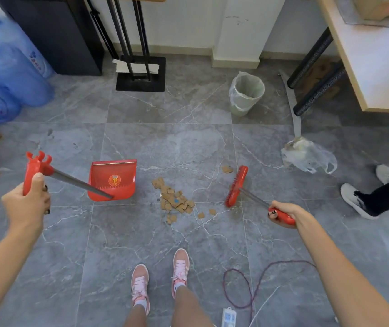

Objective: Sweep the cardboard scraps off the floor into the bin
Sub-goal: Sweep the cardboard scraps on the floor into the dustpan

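Left hand (pixel 27 204): fingers clenched round the red dustpan (pixel 112 181) handle, pan ahead of them. Right hand (pixel 283 212): fingers grasping the broom (pixel 236 186) handle, brush head just beyond. Cardboard scraps (pixel 175 200) lie heaped on the floor between both sets of fingers, touching neither tool. Bin (pixel 246 93) stands upright, well beyond the right fingers.
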### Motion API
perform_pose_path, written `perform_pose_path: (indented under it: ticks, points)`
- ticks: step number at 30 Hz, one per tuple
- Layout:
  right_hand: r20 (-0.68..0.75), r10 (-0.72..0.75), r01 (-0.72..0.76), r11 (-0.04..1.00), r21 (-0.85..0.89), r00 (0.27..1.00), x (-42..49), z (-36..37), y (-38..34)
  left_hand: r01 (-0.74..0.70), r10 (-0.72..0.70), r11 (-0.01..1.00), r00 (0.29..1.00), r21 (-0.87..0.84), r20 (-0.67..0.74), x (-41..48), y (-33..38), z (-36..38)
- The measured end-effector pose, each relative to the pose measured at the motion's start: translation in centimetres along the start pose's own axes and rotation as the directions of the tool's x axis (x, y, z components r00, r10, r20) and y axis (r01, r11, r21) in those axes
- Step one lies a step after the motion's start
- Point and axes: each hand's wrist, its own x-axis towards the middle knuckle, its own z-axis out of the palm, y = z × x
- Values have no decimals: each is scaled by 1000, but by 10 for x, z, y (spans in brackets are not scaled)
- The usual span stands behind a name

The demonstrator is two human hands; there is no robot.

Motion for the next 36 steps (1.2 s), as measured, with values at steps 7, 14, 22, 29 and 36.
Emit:
perform_pose_path:
  ticks: [7, 14, 22, 29, 36]
  points:
    - [99, 116, -113, 993, -26, 988, -15, 18, 23, -58, 58, 998, 998, -12, -17, -12, 18, 20]
    - [188, 150, -165, 984, 69, 971, -35, 35, 37, -74, 74, 997, 997, -20, 2, -12, 25, 17]
    - [41, -74, 81, 978, -192, 996, -34, 54, 2, -66, 67, 997, 997, -30, 32, -12, 26, 21]
    - [-115, -280, 181, 834, -522, 953, 5, 76, -15, -54, 54, 999, 998, 6, 14, -10, 19, 16]
    - [-50, -323, 138, 533, -835, 945, 28, 126, -9, -1, 1, 1000, 1000, 19, 14, -3, 0, 3]
